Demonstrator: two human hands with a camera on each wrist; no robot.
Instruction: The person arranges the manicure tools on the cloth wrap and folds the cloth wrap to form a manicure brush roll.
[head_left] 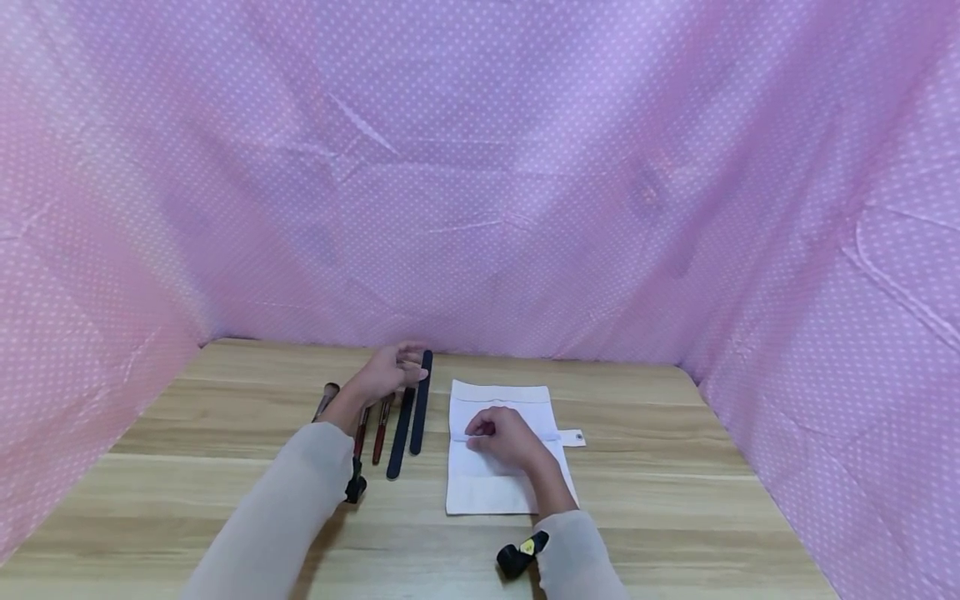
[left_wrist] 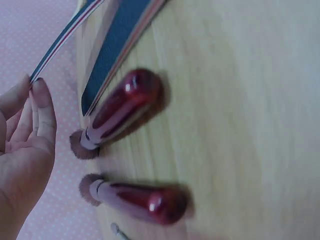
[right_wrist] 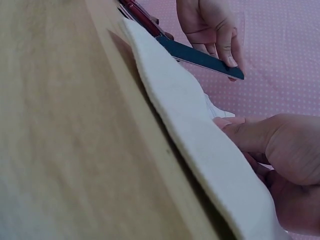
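**Near the table's far edge, a nail file comes up by its tip**

Toward the far edge of the table [head_left: 660,500], left of centre, the left hand [head_left: 386,373] pinches the far end of a nail file [head_left: 422,400], fingertips [left_wrist: 42,97] closed on its tip. The right wrist view shows that end lifted off the wood. The file's long axis runs from far edge to near edge, near end pointing back at the person. A second file [head_left: 400,433] lies just beside it, parallel, then two red-handled brushes [head_left: 381,429] further left. The right hand [head_left: 504,437] rests on the white cloth pouch [head_left: 495,492] at centre, fingers curled and pressing the fabric; whether they grip a fold, I can't tell. To do this well, I'd say: keep the pinch firm at the tip, lift straight, and don't nudge the neighbouring file.
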